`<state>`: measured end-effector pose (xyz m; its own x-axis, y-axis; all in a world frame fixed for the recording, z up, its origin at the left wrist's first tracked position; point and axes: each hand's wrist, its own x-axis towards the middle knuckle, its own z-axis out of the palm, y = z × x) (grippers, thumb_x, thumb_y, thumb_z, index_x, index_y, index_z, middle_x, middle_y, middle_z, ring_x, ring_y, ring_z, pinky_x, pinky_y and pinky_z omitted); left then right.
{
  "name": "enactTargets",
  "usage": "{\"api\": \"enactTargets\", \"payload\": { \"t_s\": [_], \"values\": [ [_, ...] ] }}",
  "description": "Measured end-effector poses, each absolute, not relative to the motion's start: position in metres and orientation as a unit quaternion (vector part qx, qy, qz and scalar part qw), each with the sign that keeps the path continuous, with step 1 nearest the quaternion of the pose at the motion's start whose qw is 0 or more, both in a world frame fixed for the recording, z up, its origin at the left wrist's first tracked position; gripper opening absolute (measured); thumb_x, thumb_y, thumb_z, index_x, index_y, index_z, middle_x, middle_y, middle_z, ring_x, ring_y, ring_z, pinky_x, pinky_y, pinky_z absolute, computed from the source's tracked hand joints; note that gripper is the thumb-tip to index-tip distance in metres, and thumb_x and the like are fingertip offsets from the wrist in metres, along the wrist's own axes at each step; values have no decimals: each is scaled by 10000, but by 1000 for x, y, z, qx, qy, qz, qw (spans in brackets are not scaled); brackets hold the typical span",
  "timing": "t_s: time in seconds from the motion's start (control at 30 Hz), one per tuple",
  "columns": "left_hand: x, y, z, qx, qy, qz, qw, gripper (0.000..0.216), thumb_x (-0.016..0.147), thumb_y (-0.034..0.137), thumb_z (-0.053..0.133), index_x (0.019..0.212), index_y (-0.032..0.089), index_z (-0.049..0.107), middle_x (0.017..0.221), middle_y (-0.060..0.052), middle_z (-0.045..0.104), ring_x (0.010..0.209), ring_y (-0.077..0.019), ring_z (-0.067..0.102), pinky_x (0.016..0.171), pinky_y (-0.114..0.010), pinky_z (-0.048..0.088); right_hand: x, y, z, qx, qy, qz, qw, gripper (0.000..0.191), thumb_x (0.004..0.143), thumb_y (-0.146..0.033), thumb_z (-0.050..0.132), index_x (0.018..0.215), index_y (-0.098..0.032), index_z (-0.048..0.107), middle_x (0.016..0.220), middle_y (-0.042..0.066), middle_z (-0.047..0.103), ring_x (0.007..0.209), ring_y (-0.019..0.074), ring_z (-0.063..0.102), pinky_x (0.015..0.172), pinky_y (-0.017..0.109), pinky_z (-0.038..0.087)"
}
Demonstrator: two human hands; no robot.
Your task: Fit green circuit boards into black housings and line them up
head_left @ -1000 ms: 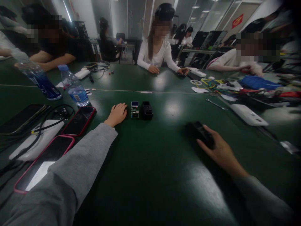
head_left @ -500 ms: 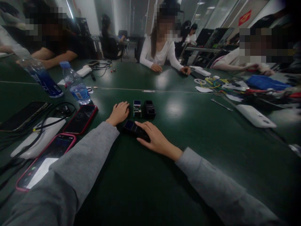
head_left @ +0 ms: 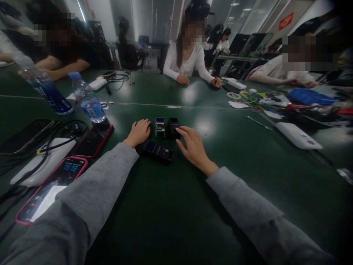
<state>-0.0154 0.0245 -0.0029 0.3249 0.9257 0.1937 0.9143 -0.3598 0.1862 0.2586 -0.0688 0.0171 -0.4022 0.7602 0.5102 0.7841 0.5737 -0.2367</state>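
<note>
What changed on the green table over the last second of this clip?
The right hand brought a flat black rectangular device leftward from the table's right side, set it down in front of the two small modules and let go. It now lies open beside the small black box. The screen of the pink-cased phone lit up. The left hand stayed flat next to the small blue-screened circuit module.

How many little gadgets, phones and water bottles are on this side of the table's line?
Gadgets: 3 - flat black gadget, screen module, black box
Phones: 3 - pink-cased phone, red-cased phone, black phone
Water bottles: 2 - blue-capped bottle, dark blue bottle
Total: 8
</note>
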Motion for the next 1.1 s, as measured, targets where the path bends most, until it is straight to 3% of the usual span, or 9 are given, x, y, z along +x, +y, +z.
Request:
{"api": "enactTargets", "payload": {
  "t_s": [0.13, 0.37, 0.63, 0.83, 1.1],
  "values": [
    [-16, 24, -3, 813, 566, 135, 19, 478, 1046, 304, 343, 1487, 202, 495, 1612, -111, 450, 1495, -285, 391, 1227, -549, 297, 262, -62, 14, -460, -854, -15, 242, 558, 1060, -364, 439, 1593, -305, 283, 1650, 88, 307, 1503, 319, 306, 1175, 581, 370],
    [-15, 24, -4, 813, 567, 133, 15, 478, 1047, 293, 349, 1485, 172, 496, 1616, -114, 444, 1492, -281, 394, 1230, -529, 297, 259, -63, 11, -452, -864, 3, 222, 585, 1044, -298, 455, 1602, -297, 280, 1653, 54, 327, 1531, 299, 269, 1182, 580, 385],
    [-16, 26, -6, 813, 565, 142, 14, 477, 1047, 300, 349, 1484, 191, 505, 1607, -110, 459, 1480, -283, 410, 1221, -548, 304, 262, -59, 10, -449, -845, -18, 291, 385, 1025, -308, 526, 1406, -259, 500, 1432, 104, 540, 1371, 335, 448, 1102, 583, 464],
    [-16, 26, -5, 813, 564, 143, 20, 483, 1044, 296, 349, 1486, 179, 505, 1608, -113, 456, 1483, -290, 405, 1224, -564, 300, 266, -56, 5, -480, -816, -13, 320, 442, 1017, -339, 539, 1456, -344, 483, 1516, 108, 397, 1359, 375, 434, 1058, 632, 480],
    [-16, 25, -5, 813, 566, 137, 19, 490, 1049, 302, 339, 1490, 154, 493, 1613, -113, 449, 1486, -290, 401, 1228, -552, 301, 270, -52, 1, -494, -760, 81, 415, 387, 968, -328, 566, 1344, -237, 586, 1277, 136, 565, 1170, 306, 599, 1004, 532, 541]
  ]
}}
